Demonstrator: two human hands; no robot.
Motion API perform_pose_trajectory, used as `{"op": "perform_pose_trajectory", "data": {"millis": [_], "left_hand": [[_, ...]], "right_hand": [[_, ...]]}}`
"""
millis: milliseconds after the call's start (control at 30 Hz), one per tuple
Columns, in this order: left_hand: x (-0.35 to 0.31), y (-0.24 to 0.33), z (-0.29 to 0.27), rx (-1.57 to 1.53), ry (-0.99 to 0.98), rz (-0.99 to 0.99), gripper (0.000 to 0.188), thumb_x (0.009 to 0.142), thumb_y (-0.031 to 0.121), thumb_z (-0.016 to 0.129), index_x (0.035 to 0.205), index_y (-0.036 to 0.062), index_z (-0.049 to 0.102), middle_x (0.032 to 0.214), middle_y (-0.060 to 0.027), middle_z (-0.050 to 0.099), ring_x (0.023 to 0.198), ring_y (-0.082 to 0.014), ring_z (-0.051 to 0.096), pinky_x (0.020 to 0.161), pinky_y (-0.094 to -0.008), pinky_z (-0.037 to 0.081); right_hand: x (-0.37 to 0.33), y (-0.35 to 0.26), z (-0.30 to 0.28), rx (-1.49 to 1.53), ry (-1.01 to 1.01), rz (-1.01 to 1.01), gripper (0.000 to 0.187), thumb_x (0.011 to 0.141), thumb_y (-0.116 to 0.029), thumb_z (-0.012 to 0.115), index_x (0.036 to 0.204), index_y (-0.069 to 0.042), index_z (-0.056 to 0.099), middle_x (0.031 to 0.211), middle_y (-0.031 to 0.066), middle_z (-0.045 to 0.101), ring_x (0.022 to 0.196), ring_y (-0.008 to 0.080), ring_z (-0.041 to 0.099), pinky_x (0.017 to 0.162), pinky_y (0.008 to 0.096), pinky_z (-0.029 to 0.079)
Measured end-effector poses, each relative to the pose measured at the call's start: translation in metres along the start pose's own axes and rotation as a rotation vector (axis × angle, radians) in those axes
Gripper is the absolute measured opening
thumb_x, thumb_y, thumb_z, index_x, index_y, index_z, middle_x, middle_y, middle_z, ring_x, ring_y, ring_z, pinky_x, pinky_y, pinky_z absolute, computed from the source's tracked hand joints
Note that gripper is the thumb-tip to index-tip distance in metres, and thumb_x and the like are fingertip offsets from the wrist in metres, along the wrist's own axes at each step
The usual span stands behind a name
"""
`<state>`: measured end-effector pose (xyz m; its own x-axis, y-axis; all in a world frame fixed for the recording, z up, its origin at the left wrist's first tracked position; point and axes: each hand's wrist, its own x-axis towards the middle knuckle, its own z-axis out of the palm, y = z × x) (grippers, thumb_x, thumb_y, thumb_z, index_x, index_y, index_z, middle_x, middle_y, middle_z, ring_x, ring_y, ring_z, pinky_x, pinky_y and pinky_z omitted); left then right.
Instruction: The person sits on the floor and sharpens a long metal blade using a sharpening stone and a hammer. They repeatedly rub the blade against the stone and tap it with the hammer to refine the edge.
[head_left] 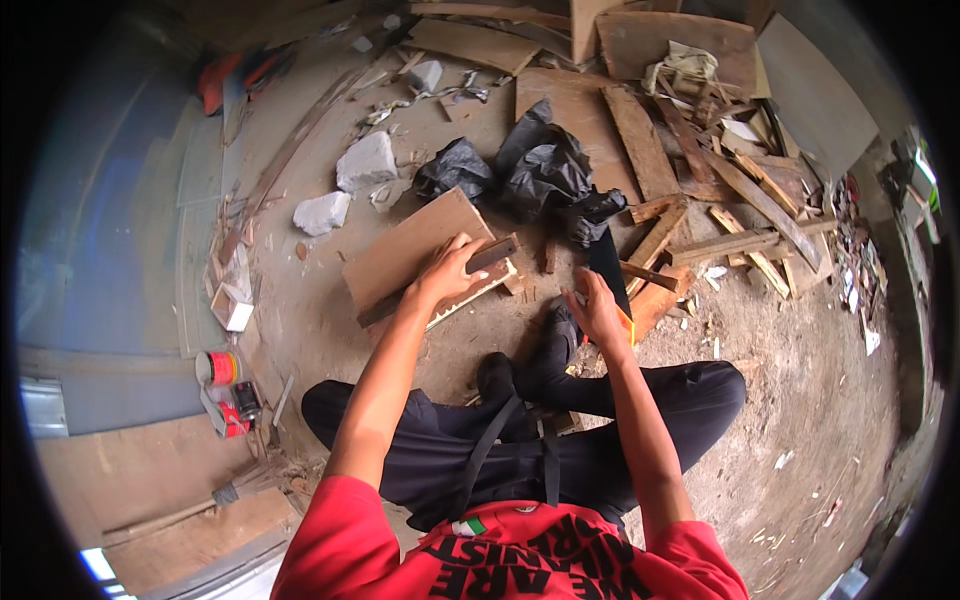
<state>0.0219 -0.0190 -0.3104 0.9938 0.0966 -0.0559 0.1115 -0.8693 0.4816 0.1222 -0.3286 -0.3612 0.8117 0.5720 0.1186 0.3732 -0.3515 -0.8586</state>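
One dark strip (493, 254) sat clasped in left hand (446, 272), atop brown board (400, 250), right hand (597, 308) was half-curled near orange object (627, 326), its grip I could not determine remotely.

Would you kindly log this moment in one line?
left hand: on dark strip along board; right hand: near orange item, grip unclear; black plastic: beside board

board (410, 245): tan | plastic (545, 165): black | shirt (340, 540): red, black lettering | trousers (680, 410): black | blocks (366, 162): whitish grey
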Motion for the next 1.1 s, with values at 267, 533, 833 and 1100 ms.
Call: {"op": "perform_pose_trajectory", "data": {"millis": [267,533,833,1100], "left_hand": [[-0.005,0.003,-0.017,0.111,0.260,0.062,0.082,0.064,0.041,0.088,0.133,0.0071,0.057,0.135,-0.0122,0.051,0.131,-0.0311,0.044,0.111,-0.0468,0.030],[-0.154,-0.054,0.001,-0.500,1.277,-0.628,0.031,0.097,0.023,0.063,0.118,0.0005,0.066,0.111,-0.0106,0.070,0.100,-0.0210,0.066,0.087,-0.0342,0.051],[-0.179,-0.065,0.003,-1.173,1.126,-0.969,0.039,0.094,0.028,0.070,0.117,-0.0040,0.067,0.106,-0.0132,0.071,0.089,-0.0180,0.069,0.076,-0.0316,0.054],[-0.175,-0.086,0.025,-0.917,1.208,-0.960,0.037,0.089,0.032,0.075,0.100,-0.0034,0.075,0.079,-0.0111,0.075,0.071,-0.0158,0.070,0.071,-0.0306,0.053]], "right_hand": [[0.089,-0.086,0.050,-0.126,-0.118,-0.462,0.057,0.085,-0.014,0.074,0.138,-0.009,0.054,0.136,0.0222,0.054,0.125,0.0410,0.053,0.105,0.0447,0.045],[0.099,-0.073,0.063,-0.075,-0.080,-0.293,0.063,0.088,-0.024,0.077,0.136,0.007,0.050,0.131,0.0255,0.058,0.119,0.0332,0.060,0.097,0.0380,0.049],[0.088,-0.075,0.086,0.215,0.179,0.058,0.034,0.095,-0.030,0.071,0.108,0.001,0.074,0.075,0.0039,0.071,0.063,0.0069,0.059,0.056,0.0274,0.048],[0.089,-0.072,0.090,0.048,0.231,0.146,0.035,0.090,-0.035,0.074,0.106,-0.004,0.076,0.091,0.0138,0.076,0.081,0.0159,0.071,0.076,0.0323,0.053]]}}
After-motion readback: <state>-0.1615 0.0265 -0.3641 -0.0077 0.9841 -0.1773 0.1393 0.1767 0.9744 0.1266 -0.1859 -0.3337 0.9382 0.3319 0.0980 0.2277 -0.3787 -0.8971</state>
